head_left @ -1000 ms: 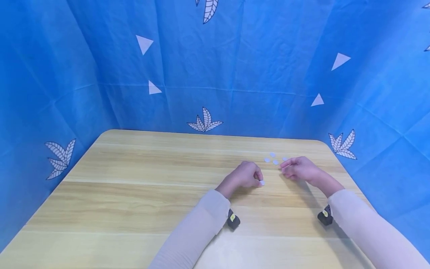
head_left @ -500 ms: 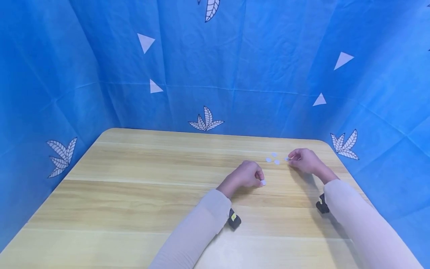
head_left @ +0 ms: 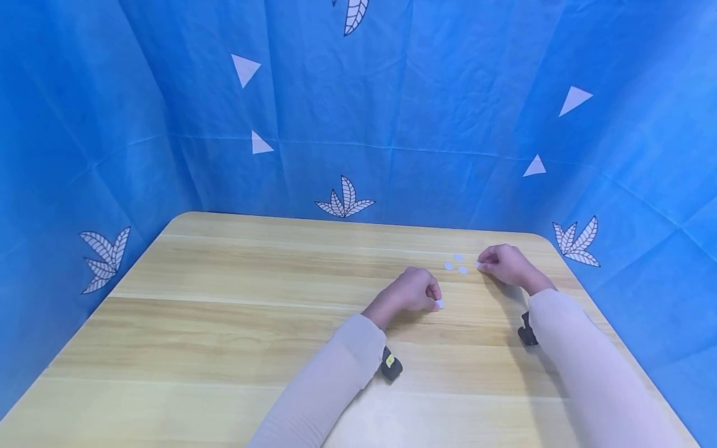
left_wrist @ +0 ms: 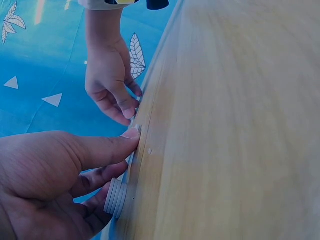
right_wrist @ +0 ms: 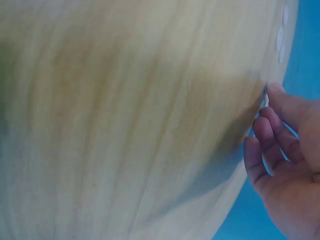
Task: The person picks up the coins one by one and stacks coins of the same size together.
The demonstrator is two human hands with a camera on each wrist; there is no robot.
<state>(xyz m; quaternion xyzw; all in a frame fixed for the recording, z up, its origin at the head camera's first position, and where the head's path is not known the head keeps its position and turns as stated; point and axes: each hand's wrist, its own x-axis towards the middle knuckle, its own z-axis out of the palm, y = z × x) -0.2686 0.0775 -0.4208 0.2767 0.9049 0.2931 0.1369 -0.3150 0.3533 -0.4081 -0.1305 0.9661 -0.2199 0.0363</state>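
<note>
In the head view, my left hand [head_left: 411, 290] is low over the table, thumb and index finger curled at a small white piece [head_left: 439, 304]. The left wrist view shows a short stack of thin white discs [left_wrist: 116, 197] against that hand's fingers; the thumb tip lies apart from it. Farther back on the right, my right hand [head_left: 506, 264] pinches a white disc [head_left: 478, 264] between thumb and index finger, close to the tabletop. Three round white discs [head_left: 462, 270] lie flat just left of it. In the right wrist view, the fingertips mostly hide the pinched disc.
A light wood-grain table [head_left: 224, 348] spreads under both arms, its rounded corners at the back. Blue cloth [head_left: 336, 112] with white triangles and leaf prints hangs behind and at the sides. Each wrist wears a small black camera [head_left: 391, 366].
My right hand has moved back and slightly right to the fourth disc, and its fingers have closed on that disc. The left hand stays in place.
</note>
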